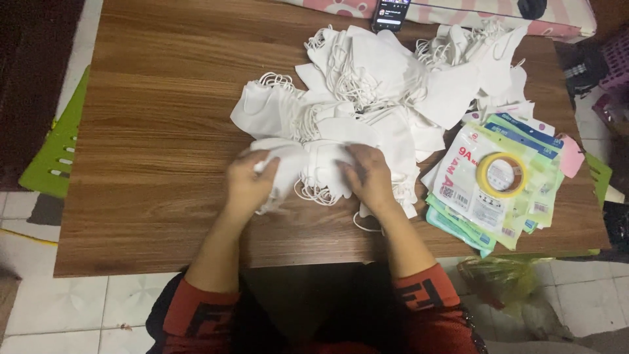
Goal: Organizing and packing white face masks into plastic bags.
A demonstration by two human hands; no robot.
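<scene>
One head-worn camera looked almost straight down from above the person's seat, facing away from the body across the wooden table (164, 131). It stood near enough that the tabletop filled most of the frame, tiled floor showing at the edges

A rectangular brown wooden table (157, 131) is carrying everything. A loose heap of white fabric face masks with thin ear loops (367, 92) is sprawling across its middle and far side. A fanned stack of flat green-and-white plastic packets (488, 196) is lying at one end, bearing a yellow roll of tape (501, 174). A black phone (391, 13) is resting at the far edge.
</scene>
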